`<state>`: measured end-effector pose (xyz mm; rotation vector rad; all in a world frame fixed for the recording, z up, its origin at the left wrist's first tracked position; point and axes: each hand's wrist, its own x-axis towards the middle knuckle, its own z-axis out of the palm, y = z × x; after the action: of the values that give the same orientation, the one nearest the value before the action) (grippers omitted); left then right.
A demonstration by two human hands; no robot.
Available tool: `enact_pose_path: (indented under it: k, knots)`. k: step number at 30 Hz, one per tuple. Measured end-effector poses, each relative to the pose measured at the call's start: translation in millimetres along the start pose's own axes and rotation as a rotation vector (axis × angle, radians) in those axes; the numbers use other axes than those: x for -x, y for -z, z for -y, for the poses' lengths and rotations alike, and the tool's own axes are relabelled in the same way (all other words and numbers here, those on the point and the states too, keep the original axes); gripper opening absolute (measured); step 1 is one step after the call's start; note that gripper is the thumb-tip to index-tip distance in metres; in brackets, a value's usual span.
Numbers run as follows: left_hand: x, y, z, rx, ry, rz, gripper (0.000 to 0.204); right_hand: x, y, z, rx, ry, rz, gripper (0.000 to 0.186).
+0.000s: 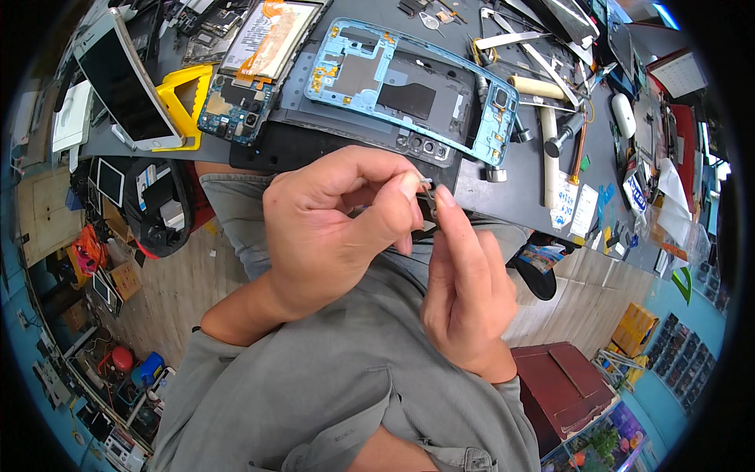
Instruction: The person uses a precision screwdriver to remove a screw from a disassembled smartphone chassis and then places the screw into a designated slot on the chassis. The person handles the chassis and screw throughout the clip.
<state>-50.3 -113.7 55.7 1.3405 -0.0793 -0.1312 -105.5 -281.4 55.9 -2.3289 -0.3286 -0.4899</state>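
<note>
My left hand (338, 228) is closed, thumb and forefinger pinching a small thin metallic part (427, 189), too small to make out fully. My right hand (468, 291) is closed as well, a fingertip against the same part, the other fingers curled. Just beyond them a light-blue phone frame (351, 67) lies over dark phone housings (425, 145) on a black mat (255, 153). To its left an opened phone (236, 106) shows its circuit board, battery and orange flex cable.
A white phone (126, 82) leans on a yellow stand (185, 110) at left. Tweezers, rollers (549, 149) and metal cylinders crowd the desk's (487, 197) right side. A black bag (161, 208) with devices is below left; a brown cabinet (562, 381) is at lower right.
</note>
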Motion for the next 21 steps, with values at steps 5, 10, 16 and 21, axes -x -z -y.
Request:
enact_pose_path:
  k: [5, 10, 16, 21]
  knots:
    - [1.5, -0.9, 2.1, -0.024, -0.009, -0.01, 0.012, 2.4, -3.1, -2.3, 0.035, -0.031, -0.012, 0.064]
    - [3.4, -1.9, 5.0, -0.03, -0.034, -0.017, 0.011, 0.1, -1.5, -1.3, 0.039, -0.009, -0.054, 0.064]
    - [2.5, -1.8, 6.7, -0.052, -0.068, -0.014, 0.012, 3.5, -2.0, 3.8, 0.038, -0.025, 0.012, 0.056]
    - [3.5, -2.8, 10.5, -0.017, -0.056, -0.065, 0.01, 3.9, -12.4, 6.8, 0.022, -0.009, -0.048, 0.054]
